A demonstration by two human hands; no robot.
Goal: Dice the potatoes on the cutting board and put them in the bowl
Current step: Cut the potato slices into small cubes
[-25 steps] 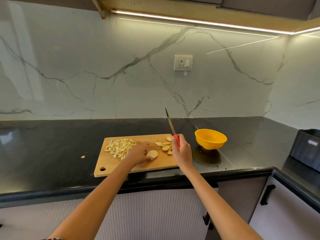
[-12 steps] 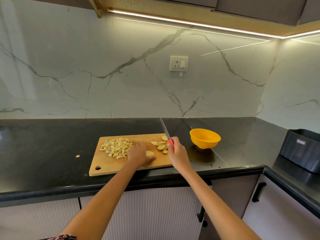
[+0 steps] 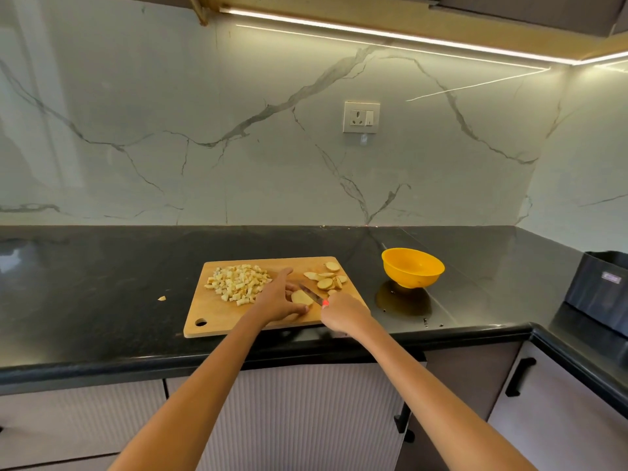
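While both hands work over the cutting board (image 3: 217, 314), the scene reads as follows:

Right hand (image 3: 343, 316): its grip is closed round the red handle of the knife (image 3: 314, 295); only a small bit of red shows at the fingers.

Knife blade: it slants up and to the left from the right hand, lying across the potato piece (image 3: 300, 296).

Left hand (image 3: 277, 300): it rests on the board with the index finger stretched straight toward the far edge; the other fingers and thumb curl round the potato piece and hold it steady.

Potato piece: a pale, flat-cut piece near the middle of the board, between the two hands, touching both the left hand and the blade.

Diced potato (image 3: 238, 283): a heap of small cubes on the left half of the board, just left of the left hand.

Potato slices (image 3: 326, 277): several round slices at the far right corner of the board, beyond the knife.

Bowl (image 3: 413, 268): yellow, on the black tabletop (image 3: 102, 283) right of the board and apart from it; no potato shows inside.

Stray bit (image 3: 162, 298): one small potato scrap on the tabletop left of the board.

Dark container (image 3: 601, 283): at the right edge, well apart from the bowl.

Wall socket (image 3: 361, 117): on the marble backsplash above.
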